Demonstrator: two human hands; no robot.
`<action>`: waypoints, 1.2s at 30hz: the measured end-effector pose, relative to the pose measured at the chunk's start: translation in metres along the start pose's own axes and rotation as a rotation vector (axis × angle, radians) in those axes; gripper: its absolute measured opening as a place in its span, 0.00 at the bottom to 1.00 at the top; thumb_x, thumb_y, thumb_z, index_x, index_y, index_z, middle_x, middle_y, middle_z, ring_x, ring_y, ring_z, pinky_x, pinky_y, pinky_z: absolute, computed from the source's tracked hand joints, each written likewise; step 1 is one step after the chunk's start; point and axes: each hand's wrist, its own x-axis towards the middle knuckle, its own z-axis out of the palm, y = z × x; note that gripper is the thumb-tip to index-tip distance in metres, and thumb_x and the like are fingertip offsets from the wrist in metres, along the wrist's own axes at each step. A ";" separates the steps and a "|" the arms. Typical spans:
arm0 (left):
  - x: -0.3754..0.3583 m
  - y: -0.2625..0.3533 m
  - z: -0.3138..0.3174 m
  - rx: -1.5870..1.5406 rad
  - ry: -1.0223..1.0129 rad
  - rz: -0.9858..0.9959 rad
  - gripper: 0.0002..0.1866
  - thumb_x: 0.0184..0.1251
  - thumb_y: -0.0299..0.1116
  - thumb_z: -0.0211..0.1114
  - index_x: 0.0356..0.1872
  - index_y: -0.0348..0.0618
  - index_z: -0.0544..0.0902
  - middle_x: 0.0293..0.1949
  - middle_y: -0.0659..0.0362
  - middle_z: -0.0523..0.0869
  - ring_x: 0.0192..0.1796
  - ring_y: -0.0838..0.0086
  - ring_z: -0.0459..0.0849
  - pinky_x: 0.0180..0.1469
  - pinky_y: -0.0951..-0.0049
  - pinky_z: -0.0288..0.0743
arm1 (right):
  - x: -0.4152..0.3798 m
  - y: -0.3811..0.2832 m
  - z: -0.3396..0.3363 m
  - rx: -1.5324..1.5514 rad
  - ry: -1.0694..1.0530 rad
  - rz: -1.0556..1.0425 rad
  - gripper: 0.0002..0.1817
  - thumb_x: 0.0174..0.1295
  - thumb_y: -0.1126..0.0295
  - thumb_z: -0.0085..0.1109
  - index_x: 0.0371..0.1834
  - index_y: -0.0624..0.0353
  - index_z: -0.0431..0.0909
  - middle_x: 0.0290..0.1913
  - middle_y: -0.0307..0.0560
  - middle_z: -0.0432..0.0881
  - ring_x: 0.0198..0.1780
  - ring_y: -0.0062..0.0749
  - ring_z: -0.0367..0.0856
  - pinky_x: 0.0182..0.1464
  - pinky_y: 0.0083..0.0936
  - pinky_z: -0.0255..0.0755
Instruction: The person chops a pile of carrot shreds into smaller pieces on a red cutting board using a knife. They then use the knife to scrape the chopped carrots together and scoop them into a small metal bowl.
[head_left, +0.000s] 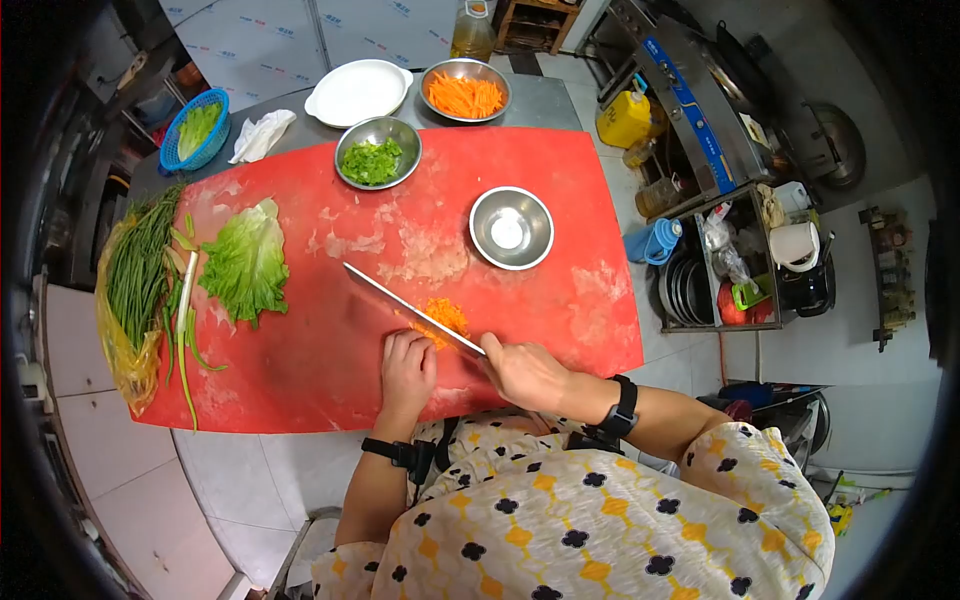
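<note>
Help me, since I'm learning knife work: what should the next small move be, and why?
Probably one more short cut with the knife through the orange pieces: the right hand holds it right beside their heap, and a few of them show on the near side, close to the left hand.

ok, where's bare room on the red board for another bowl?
On the red board: between the lettuce leaf and knife; also between the empty bowl and near right corner. Crowded: left edge, bagged greens and loose stalks; near edge, left hand, right hand and orange bits.
</note>
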 end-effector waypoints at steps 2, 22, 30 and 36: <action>0.003 0.001 0.002 0.003 0.002 -0.017 0.07 0.57 0.22 0.66 0.37 0.38 0.80 0.42 0.52 0.81 0.46 0.54 0.79 0.51 0.57 0.76 | -0.004 -0.006 -0.009 -0.045 -0.063 0.020 0.08 0.66 0.73 0.48 0.41 0.66 0.63 0.24 0.63 0.80 0.27 0.63 0.81 0.28 0.53 0.72; 0.000 0.004 -0.002 -0.001 0.012 -0.019 0.08 0.56 0.21 0.66 0.37 0.38 0.80 0.42 0.52 0.81 0.47 0.54 0.79 0.51 0.58 0.76 | -0.005 -0.006 -0.009 -0.070 -0.081 0.015 0.07 0.68 0.71 0.46 0.40 0.65 0.64 0.22 0.62 0.81 0.26 0.62 0.81 0.27 0.53 0.73; 0.001 0.002 0.000 0.005 -0.015 -0.040 0.06 0.56 0.22 0.68 0.35 0.38 0.81 0.40 0.52 0.82 0.47 0.53 0.79 0.50 0.57 0.75 | 0.007 -0.003 0.015 -0.106 -0.095 0.024 0.10 0.69 0.69 0.49 0.40 0.65 0.63 0.23 0.63 0.80 0.25 0.63 0.80 0.25 0.52 0.72; -0.004 0.001 -0.003 -0.006 0.007 -0.048 0.07 0.55 0.22 0.68 0.35 0.38 0.82 0.42 0.52 0.81 0.47 0.54 0.79 0.51 0.58 0.75 | 0.006 0.005 0.011 -0.003 0.028 -0.015 0.12 0.71 0.66 0.50 0.39 0.64 0.62 0.22 0.63 0.79 0.25 0.64 0.79 0.25 0.53 0.71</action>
